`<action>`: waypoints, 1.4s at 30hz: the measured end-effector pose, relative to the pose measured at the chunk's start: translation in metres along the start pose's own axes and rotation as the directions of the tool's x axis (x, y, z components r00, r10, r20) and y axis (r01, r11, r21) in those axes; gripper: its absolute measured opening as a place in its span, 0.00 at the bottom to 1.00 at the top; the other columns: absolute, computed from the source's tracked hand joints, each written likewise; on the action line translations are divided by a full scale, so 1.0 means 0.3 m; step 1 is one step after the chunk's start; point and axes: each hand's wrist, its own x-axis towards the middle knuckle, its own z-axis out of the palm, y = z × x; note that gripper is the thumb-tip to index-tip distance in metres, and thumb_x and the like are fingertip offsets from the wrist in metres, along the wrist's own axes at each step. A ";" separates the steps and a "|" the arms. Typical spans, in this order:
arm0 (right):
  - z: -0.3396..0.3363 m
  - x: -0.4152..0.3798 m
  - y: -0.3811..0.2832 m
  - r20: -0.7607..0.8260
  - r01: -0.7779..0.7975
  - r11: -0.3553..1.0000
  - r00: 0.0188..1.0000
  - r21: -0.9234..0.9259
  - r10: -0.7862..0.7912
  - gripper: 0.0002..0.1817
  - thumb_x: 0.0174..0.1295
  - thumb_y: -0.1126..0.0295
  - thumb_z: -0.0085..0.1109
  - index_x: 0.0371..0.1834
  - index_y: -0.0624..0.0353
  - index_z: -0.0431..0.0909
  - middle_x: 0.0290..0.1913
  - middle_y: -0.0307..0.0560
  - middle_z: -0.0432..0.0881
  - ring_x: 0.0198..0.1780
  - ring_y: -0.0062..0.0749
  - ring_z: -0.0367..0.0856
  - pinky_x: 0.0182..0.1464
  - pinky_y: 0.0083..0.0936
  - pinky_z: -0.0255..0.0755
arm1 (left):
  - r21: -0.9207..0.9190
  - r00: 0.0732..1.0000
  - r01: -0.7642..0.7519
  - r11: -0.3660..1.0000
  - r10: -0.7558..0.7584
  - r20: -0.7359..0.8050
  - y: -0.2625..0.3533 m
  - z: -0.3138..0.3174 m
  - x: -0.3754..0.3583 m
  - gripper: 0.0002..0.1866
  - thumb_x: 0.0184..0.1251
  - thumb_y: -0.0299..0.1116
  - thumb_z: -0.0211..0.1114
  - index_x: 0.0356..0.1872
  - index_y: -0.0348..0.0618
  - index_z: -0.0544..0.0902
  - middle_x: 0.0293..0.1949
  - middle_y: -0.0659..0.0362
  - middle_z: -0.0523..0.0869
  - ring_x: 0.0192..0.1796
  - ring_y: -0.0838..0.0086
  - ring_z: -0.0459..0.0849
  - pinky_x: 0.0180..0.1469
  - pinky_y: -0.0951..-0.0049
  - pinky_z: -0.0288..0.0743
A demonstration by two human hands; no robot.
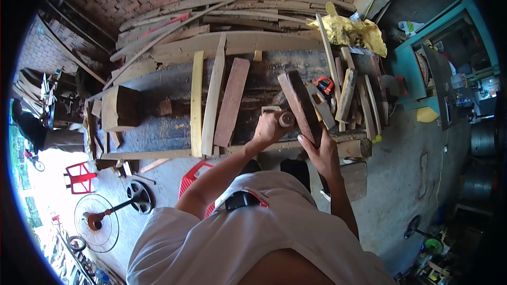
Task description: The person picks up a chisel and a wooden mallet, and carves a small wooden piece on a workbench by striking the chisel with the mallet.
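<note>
My left hand [268, 130] is closed in a fist over the workbench, wrapped round a tool with a round, wooden-looking handle end [286, 120]; the rest of it is hidden. My right hand [323, 154] grips the near end of a dark brown wood block [299, 100], which slants away over the bench. Left of my hands, a reddish-brown board [232, 103], a pale plank [214, 95] and a yellowish strip [197, 103] lie across the bench. Just right of the block are a red and black tape measure [324, 85] and a grey try square [322, 106].
Several wood offcuts [346, 95] crowd the bench's right side, near a yellow sack [351, 29]. A big wooden block [120, 108] stands at the left end. Long boards [227, 18] are stacked by the brick wall. A fan [96, 221] and red stool [80, 178] stand on the floor.
</note>
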 end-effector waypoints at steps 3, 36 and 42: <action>0.013 -0.035 0.073 0.085 -0.178 0.927 0.972 -0.329 0.217 0.34 0.63 0.47 0.68 0.60 0.63 0.73 0.45 0.71 0.85 0.45 0.69 0.85 0.48 0.53 0.77 | -0.037 0.995 -0.091 0.995 0.092 0.033 0.007 -0.009 -0.027 0.12 0.55 0.33 0.73 0.42 0.48 0.89 0.35 0.48 0.89 0.40 0.51 0.89 0.40 0.58 0.82; -0.193 0.385 0.308 0.724 -0.200 0.948 0.688 0.247 -0.044 0.28 0.69 0.64 0.64 0.70 0.61 0.73 0.44 0.46 0.82 0.38 0.26 0.80 0.45 0.26 0.75 | -0.008 0.989 0.150 0.989 -0.150 0.009 0.015 0.007 -0.033 0.12 0.57 0.40 0.77 0.39 0.49 0.87 0.33 0.53 0.90 0.38 0.54 0.90 0.42 0.60 0.84; -0.828 0.337 -0.430 0.222 -0.048 0.248 -0.308 0.968 -0.925 0.12 0.62 0.75 0.48 0.23 0.53 0.79 0.31 0.43 0.79 0.34 0.28 0.76 0.31 0.24 0.66 | 0.087 0.993 0.100 0.991 -0.094 -0.070 0.001 0.036 0.033 0.11 0.58 0.43 0.76 0.34 0.50 0.85 0.30 0.52 0.89 0.35 0.53 0.89 0.36 0.58 0.82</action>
